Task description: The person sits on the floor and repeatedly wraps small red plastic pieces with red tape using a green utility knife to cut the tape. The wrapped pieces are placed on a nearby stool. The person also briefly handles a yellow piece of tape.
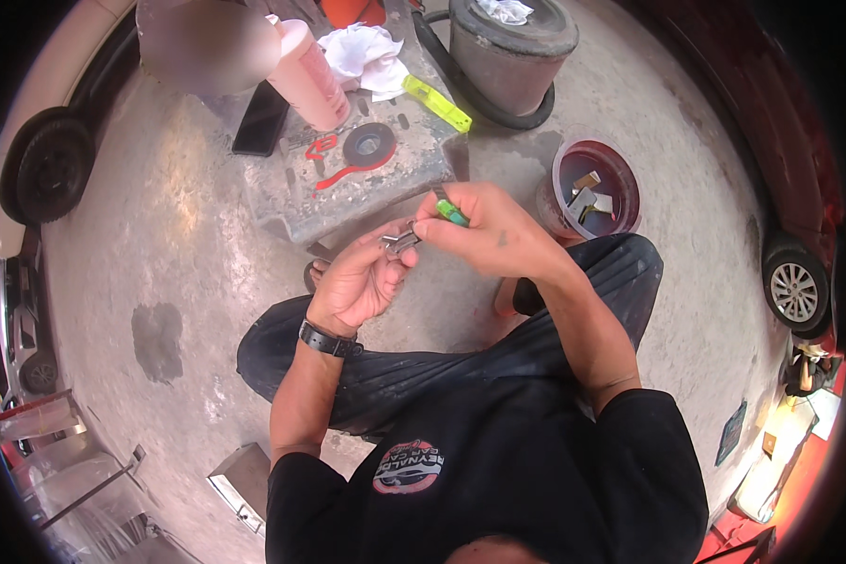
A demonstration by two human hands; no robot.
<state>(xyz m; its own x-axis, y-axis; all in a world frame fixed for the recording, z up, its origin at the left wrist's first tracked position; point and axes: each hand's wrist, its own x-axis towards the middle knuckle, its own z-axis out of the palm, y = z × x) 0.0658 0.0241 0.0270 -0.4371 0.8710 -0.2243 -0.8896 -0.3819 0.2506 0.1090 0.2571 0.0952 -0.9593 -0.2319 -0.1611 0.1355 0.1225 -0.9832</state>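
Note:
In front of my lap, my left hand (359, 282) has its thumb and fingers closed on a small shiny metal-and-dark part (402, 242). My right hand (493, 230) meets it from the right, its thumb and forefinger close against the part. A short tool with a bright green handle (452, 212) sits in the right hand's grip; its working end is too small to make out. Just beyond both hands stands a worn grey bench (385, 202). On it lie a roll of dark tape with a red strip (369, 145) and a yellow-green box cutter (438, 101).
A pink bottle (315, 80), a white cloth (365, 58) and a black phone (261, 119) are on the bench. Right of it, a dark red bucket (592, 193) holds scraps, and a lidded grey bin (512, 66) stands behind. Cars with wheels (797, 289) flank both sides.

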